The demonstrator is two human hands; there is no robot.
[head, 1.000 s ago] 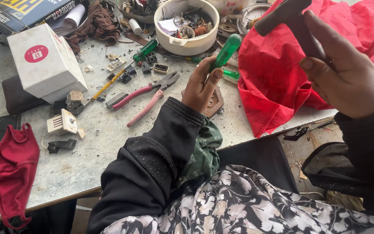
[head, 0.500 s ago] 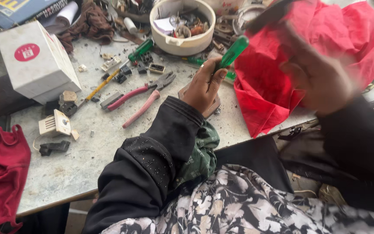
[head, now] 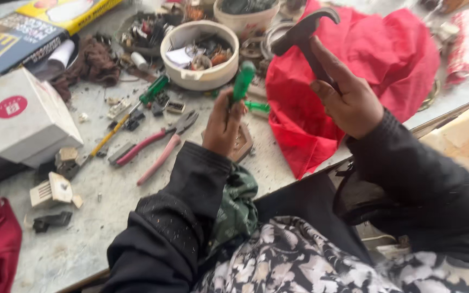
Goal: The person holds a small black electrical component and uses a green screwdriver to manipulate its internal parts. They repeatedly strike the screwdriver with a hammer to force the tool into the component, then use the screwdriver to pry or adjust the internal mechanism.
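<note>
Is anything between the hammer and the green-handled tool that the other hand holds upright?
Nothing visible. The right hand holds the hammer raised above the red cloth; only open air separates it from the screwdriver in the left hand.

**Boxes & labels on desk**

White carton [head: 25, 122] w/ round red label [head: 11, 107] is set at far left of desk [head: 109, 217]. Flat yellow-and-dark printed box [head: 33, 24] is laid at top-left corner, behind it, partly cut off.

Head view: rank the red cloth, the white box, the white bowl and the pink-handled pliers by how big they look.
1. red cloth
2. white box
3. white bowl, though it sits farther from the camera than the box, so that order is unsure
4. pink-handled pliers
</note>
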